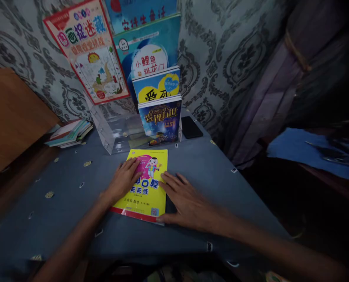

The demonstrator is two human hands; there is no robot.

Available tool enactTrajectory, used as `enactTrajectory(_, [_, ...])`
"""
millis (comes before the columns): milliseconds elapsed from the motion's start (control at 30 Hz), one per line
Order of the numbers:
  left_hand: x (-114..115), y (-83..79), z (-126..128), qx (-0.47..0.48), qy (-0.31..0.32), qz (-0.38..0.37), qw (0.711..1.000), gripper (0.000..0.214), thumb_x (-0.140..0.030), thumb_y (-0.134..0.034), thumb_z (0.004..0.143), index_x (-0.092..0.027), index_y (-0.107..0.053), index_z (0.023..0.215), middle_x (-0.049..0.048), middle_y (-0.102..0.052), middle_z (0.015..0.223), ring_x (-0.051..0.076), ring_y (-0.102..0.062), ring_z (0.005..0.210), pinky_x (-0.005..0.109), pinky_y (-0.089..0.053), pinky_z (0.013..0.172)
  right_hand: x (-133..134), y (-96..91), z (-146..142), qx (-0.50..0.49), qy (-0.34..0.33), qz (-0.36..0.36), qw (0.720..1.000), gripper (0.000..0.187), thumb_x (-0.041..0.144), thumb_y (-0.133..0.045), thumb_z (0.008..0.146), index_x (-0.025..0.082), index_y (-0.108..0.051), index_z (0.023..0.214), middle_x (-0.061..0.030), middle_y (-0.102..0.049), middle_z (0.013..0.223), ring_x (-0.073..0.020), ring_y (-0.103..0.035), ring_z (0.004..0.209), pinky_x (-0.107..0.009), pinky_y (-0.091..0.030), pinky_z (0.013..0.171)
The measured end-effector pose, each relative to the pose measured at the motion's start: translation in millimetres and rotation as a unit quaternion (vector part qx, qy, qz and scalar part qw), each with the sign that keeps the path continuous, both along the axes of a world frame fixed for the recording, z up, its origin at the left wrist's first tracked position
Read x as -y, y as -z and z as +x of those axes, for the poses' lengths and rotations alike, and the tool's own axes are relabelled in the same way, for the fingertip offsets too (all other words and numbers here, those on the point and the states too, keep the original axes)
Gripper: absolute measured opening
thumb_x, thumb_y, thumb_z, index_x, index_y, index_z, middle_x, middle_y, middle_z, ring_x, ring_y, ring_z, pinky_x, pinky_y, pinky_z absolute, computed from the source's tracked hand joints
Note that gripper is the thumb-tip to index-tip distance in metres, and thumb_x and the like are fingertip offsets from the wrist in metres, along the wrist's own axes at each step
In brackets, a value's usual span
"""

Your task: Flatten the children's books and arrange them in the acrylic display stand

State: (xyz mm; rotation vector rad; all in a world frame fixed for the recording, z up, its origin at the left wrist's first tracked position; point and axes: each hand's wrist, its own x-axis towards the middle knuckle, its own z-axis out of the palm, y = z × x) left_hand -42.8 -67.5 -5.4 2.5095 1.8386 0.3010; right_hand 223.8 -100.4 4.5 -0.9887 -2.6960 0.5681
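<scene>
A: Starting left of the clear rack (104, 131), what is recorded?
B: A small stack of books (70, 133). Next, in front of the rack, the left hand (123, 178) rests on a yellow workbook (145, 201), fingers extended, gripping nothing visible.
A: How would the workbook handle?
B: Judged light, thin and flexible, its cover possibly slippery. Best held by both side edges, sparing the corners.
A: Appearance?
B: Face up: yellow cover, partly covered pink patch, cartoon figure, blue lettering, red lower strip.
A: And the right hand (189, 199)?
B: Spread wide at the workbook's right edge, thumb near the lower corner; no clasp visible. Lastly, a dark phone-like slab (192, 127) lies just right of the rack.
</scene>
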Motion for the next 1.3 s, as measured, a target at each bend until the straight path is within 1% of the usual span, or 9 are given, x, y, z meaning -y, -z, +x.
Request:
enactTrajectory(200, [-28.1,5.4,3.3,0.034,-0.032,0.053,0.997,0.044,-0.035,-0.039,0.104,-0.014,-0.057,0.139,0.0189,-0.055,0.149,0.03,-0.05,0.14,0.052,-0.04,0.116,-58.7,-8.7,-18.3,0.007,0.065,-0.004,0.998,0.084,0.071,-0.041,0.096,0.005,-0.049,0.148,-0.0261,-0.04,0.159,-0.0367,-0.032,0.151,-0.06,-0.025,0.122])
enactTrajectory(300, [-28.2,11.1,3.3,0.056,-0.033,0.075,0.995,0.042,-0.034,-0.04,0.104,-0.015,-0.059,0.136,0.0185,-0.057,0.147,0.03,-0.049,0.141,0.053,-0.039,0.117,-85.0,-0.4,-23.9,0.02,0.106,0.023,0.994,0.087,0.071,-0.036,0.098,0.002,-0.043,0.151,-0.0281,-0.038,0.159,-0.0369,-0.03,0.153,-0.06,-0.023,0.123])
enactTrajectory(400, [-26.5,13.4,2.2,0.067,-0.047,0.068,0.994,0.043,-0.034,-0.039,0.104,-0.013,-0.059,0.135,0.0209,-0.055,0.147,0.032,-0.05,0.14,0.054,-0.041,0.116,-94.9,12.0,-25.7,0.016,0.116,0.045,0.992,0.09,0.072,-0.032,0.098,0.003,-0.038,0.154,-0.0285,-0.036,0.16,-0.0368,-0.028,0.153,-0.061,-0.021,0.122])
enactTrajectory(567, [-24.8,12.8,1.6,0.071,-0.083,0.057,0.992,0.043,-0.037,-0.042,0.103,-0.014,-0.058,0.136,0.0212,-0.053,0.149,0.033,-0.053,0.136,0.055,-0.042,0.113,-78.0,17.2,-23.3,0.027,0.115,0.037,0.992,0.105,0.084,-0.039,0.088,0.005,-0.035,0.157,-0.0292,-0.026,0.164,-0.0412,-0.016,0.156,-0.062,-0.016,0.123])
enactTrajectory(733, [-23.8,10.1,2.1,0.071,-0.089,0.049,0.992,0.043,-0.037,-0.043,0.103,-0.015,-0.059,0.137,0.0202,-0.053,0.149,0.033,-0.053,0.135,0.054,-0.042,0.113,-41.3,2.8,-18.0,0.053,0.05,-0.06,0.996,0.122,0.092,-0.053,0.073,0.011,-0.03,0.161,-0.0289,-0.012,0.168,-0.0476,0.002,0.155,-0.069,-0.004,0.122])
enactTrajectory(900, [-21.7,7.1,2.8,0.071,-0.094,0.053,0.992,0.044,-0.038,-0.043,0.102,-0.015,-0.059,0.136,0.0209,-0.055,0.147,0.034,-0.055,0.131,0.057,-0.044,0.109,-22.6,-1.0,-13.0,0.03,0.012,-0.113,0.993,0.126,0.091,-0.062,0.066,0.018,-0.025,0.163,-0.0233,-0.003,0.17,-0.0513,0.004,0.154,-0.073,0.0,0.12])
enactTrajectory(1033, [-18.5,2.1,0.7,0.136,-0.094,0.056,0.985,0.042,-0.037,-0.046,0.1,-0.017,-0.061,0.133,0.0179,-0.062,0.139,0.034,-0.057,0.126,0.059,-0.042,0.111,-24.0,1.8,-11.9,0.014,-0.001,-0.117,0.993,0.127,0.09,-0.064,0.065,0.018,-0.027,0.163,-0.0233,-0.004,0.17,-0.0529,0.005,0.153,-0.074,0.003,0.119])
enactTrajectory(1133, [-18.8,-3.6,-5.9,0.278,-0.123,0.013,0.953,0.048,-0.043,-0.055,0.094,-0.017,-0.06,0.134,0.0152,-0.067,0.131,0.033,-0.062,0.12,0.055,-0.046,0.108,-25.2,-0.1,-13.0,0.019,-0.002,-0.128,0.992,0.125,0.089,-0.065,0.067,0.016,-0.028,0.162,-0.0245,-0.004,0.17,-0.0528,0.007,0.153,-0.074,0.004,0.119])
enactTrajectory(1300, [-24.2,-17.4,-22.2,0.565,-0.224,-0.08,0.79,0.057,-0.042,-0.077,0.074,-0.015,-0.063,0.122,0.0131,-0.074,0.115,0.028,-0.072,0.103,0.036,-0.059,0.084,-25.0,-9.1,-14.1,0.035,0.0,-0.144,0.989,0.124,0.081,-0.074,0.066,0.016,-0.029,0.162,-0.0251,0.003,0.169,-0.0518,0.01,0.152,-0.073,0.003,0.119])
